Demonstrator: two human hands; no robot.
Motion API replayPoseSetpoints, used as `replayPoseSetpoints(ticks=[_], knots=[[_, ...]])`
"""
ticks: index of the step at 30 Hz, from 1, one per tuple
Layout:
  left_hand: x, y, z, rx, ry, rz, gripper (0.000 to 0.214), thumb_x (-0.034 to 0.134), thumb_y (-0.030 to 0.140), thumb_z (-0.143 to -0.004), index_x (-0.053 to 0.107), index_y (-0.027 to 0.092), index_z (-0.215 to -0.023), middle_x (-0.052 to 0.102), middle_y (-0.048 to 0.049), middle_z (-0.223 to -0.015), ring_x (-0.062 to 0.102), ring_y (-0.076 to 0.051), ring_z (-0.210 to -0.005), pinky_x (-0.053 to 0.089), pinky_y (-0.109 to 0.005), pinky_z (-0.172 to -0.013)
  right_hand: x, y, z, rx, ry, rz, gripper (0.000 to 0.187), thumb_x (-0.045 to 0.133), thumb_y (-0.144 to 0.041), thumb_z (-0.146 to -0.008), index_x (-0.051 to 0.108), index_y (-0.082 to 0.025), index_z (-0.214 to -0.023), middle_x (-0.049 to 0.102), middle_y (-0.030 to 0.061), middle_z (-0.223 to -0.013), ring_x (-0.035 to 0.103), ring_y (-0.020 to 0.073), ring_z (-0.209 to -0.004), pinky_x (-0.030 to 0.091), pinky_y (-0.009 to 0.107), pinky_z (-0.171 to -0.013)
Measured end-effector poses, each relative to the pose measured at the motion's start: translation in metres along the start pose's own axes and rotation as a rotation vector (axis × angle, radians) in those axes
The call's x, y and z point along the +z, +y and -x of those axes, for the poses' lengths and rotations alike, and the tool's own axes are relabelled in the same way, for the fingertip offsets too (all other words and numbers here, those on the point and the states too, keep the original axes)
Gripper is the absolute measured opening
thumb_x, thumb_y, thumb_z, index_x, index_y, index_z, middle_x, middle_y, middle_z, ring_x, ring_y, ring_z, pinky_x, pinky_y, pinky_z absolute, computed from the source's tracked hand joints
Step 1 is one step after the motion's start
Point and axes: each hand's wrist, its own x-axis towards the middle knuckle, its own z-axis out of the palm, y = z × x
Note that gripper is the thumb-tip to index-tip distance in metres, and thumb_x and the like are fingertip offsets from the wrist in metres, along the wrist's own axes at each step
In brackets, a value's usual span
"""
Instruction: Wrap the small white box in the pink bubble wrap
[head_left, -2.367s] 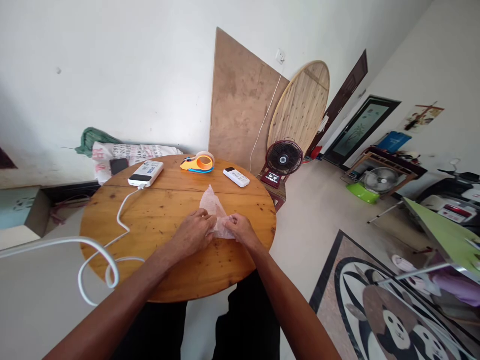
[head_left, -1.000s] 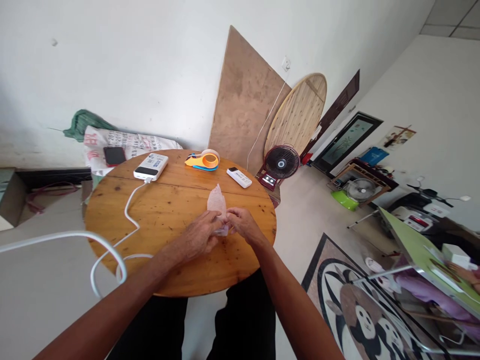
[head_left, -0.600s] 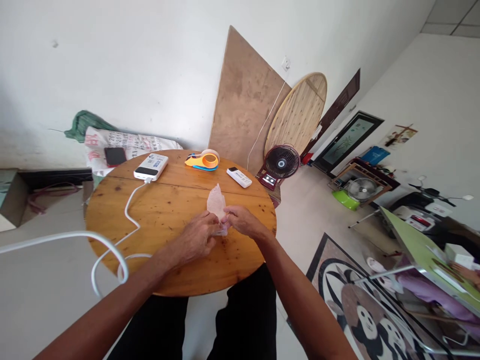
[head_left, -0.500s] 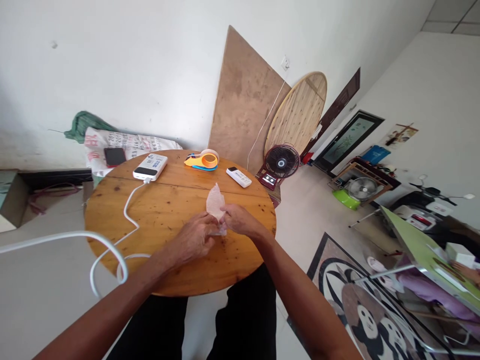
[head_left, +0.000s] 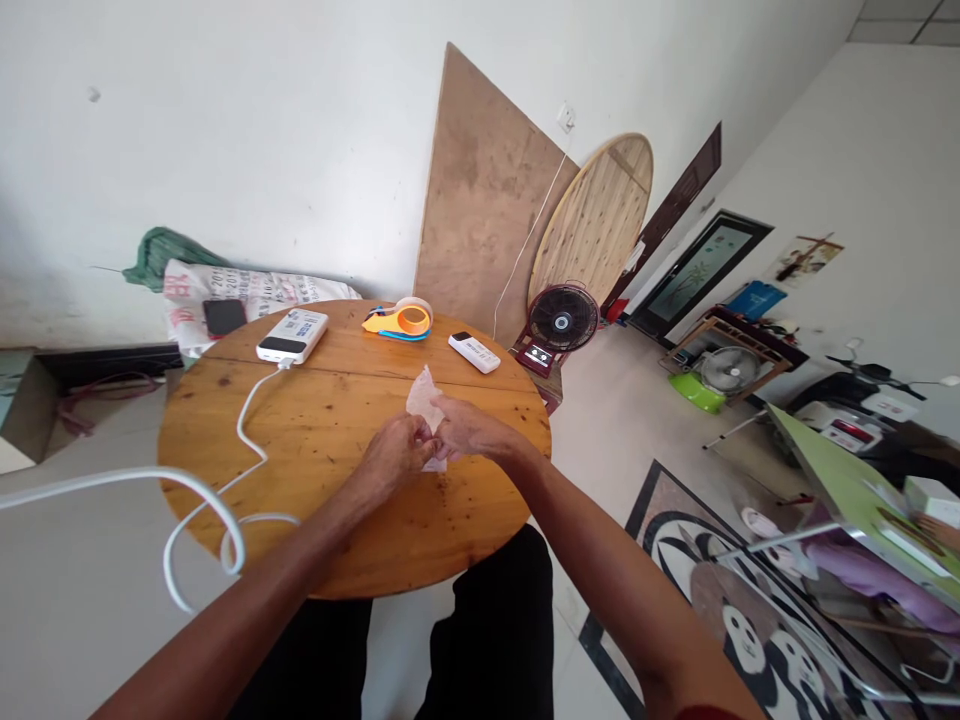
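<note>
A thin, pale, translucent sheet (head_left: 421, 397) lies partly folded on the round wooden table (head_left: 337, 440), one corner sticking up. My left hand (head_left: 396, 455) pinches its near edge with the fingers closed. My right hand (head_left: 465, 430) lies over the sheet's right side, fingers curled and pressing on it. The two hands touch over the sheet, and most of it is hidden beneath them.
At the table's far side lie a white power bank (head_left: 292, 335) with a white cable (head_left: 247, 440), an orange tape dispenser (head_left: 399, 320) and a white remote (head_left: 473, 352). A black fan (head_left: 562, 318) stands on the floor to the right. A printed sack (head_left: 247, 292) lies behind the table.
My right hand has slid left over the sheet until it meets my left hand. The sheet is folded smaller and shows less. The view has shifted a little.
</note>
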Motion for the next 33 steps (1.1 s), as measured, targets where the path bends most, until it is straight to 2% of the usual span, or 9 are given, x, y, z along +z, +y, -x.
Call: replayPoseSetpoints(ticks=[2,8,10,12,16,20,23,27,33], knots=[[0.001,-0.003,-0.001,0.023,-0.023,0.001,0.015,0.053,0.030,-0.077,0.061,0.017,-0.073,0.061,-0.0026,-0.076,0.055,-0.015,-0.069,0.038,-0.025,-0.060,-0.002,0.002,0.001,0.015,-0.043,-0.061,0.042,0.049,-0.007,-0.066,0.054,-0.017,-0.107,0.064,-0.0033,-0.056,0.062,0.0165,-0.053,0.046,0.023,-0.050],[0.005,-0.006,0.000,0.100,-0.013,-0.119,0.014,0.050,0.023,-0.077,0.060,0.017,-0.069,0.060,-0.0067,-0.081,0.057,-0.020,-0.078,0.044,-0.030,-0.068,-0.018,0.003,0.014,-0.109,-0.098,-0.096,0.043,0.042,-0.002,-0.068,0.057,-0.015,-0.106,0.069,-0.0013,-0.070,0.064,0.0131,-0.067,0.046,0.022,-0.063],[0.004,-0.006,-0.001,0.108,-0.019,-0.166,0.012,0.051,0.022,-0.075,0.062,0.018,-0.070,0.060,-0.0075,-0.083,0.057,-0.023,-0.084,0.045,-0.034,-0.073,-0.023,0.009,0.012,-0.105,-0.020,-0.142,0.043,0.041,-0.004,-0.070,0.056,-0.014,-0.109,0.070,-0.0001,-0.075,0.063,0.0115,-0.062,0.044,0.021,-0.059],[0.003,-0.006,-0.004,0.135,-0.023,-0.190,0.008,0.054,0.020,-0.071,0.062,0.019,-0.071,0.061,-0.0084,-0.091,0.056,-0.025,-0.092,0.046,-0.037,-0.080,-0.025,0.019,0.005,-0.081,0.136,-0.150,0.036,0.043,-0.008,-0.073,0.057,-0.014,-0.105,0.069,0.0003,-0.074,0.060,0.0103,-0.055,0.041,0.020,-0.053],[0.000,-0.007,-0.012,0.202,-0.057,-0.169,0.006,0.055,0.016,-0.067,0.060,0.019,-0.069,0.058,-0.0097,-0.115,0.052,-0.027,-0.112,0.045,-0.039,-0.091,-0.018,0.038,-0.020,-0.052,0.361,-0.006,0.020,0.057,-0.026,-0.075,0.060,-0.017,-0.093,0.066,0.0001,-0.075,0.057,0.0111,-0.057,0.038,0.021,-0.054],[0.002,-0.007,-0.016,0.201,-0.087,-0.134,0.006,0.052,0.016,-0.067,0.056,0.020,-0.069,0.059,-0.0087,-0.114,0.053,-0.027,-0.113,0.046,-0.039,-0.092,-0.006,0.042,-0.042,-0.004,0.432,0.189,0.037,0.064,-0.040,-0.071,0.059,-0.019,-0.101,0.067,0.0049,-0.085,0.059,0.0182,-0.076,0.038,0.025,-0.061],[0.005,-0.007,-0.016,0.174,-0.104,-0.098,0.006,0.050,0.015,-0.067,0.053,0.021,-0.067,0.062,-0.0077,-0.109,0.051,-0.028,-0.118,0.045,-0.039,-0.094,-0.005,0.045,-0.052,0.015,0.478,0.235,0.024,0.058,-0.029,-0.073,0.062,-0.020,-0.095,0.068,0.0057,-0.085,0.059,0.0189,-0.077,0.036,0.026,-0.063],[0.010,-0.009,-0.015,0.155,-0.097,-0.061,0.008,0.049,0.014,-0.066,0.051,0.021,-0.068,0.061,-0.0080,-0.112,0.047,-0.026,-0.124,0.043,-0.038,-0.097,-0.006,0.057,-0.062,-0.037,0.570,0.094,0.010,0.053,-0.023,-0.074,0.062,-0.020,-0.078,0.066,0.0020,-0.072,0.058,0.0154,-0.068,0.036,0.024,-0.061],[0.013,-0.014,-0.018,0.127,-0.144,-0.030,0.012,0.047,0.013,-0.063,0.051,0.022,-0.069,0.065,-0.0054,-0.109,0.039,-0.026,-0.132,0.038,-0.042,-0.105,0.002,0.073,-0.067,-0.121,0.579,-0.278,0.014,0.048,-0.028,-0.078,0.056,-0.019,-0.071,0.057,-0.0029,-0.055,0.053,0.0120,-0.053,0.038,0.021,-0.053]])
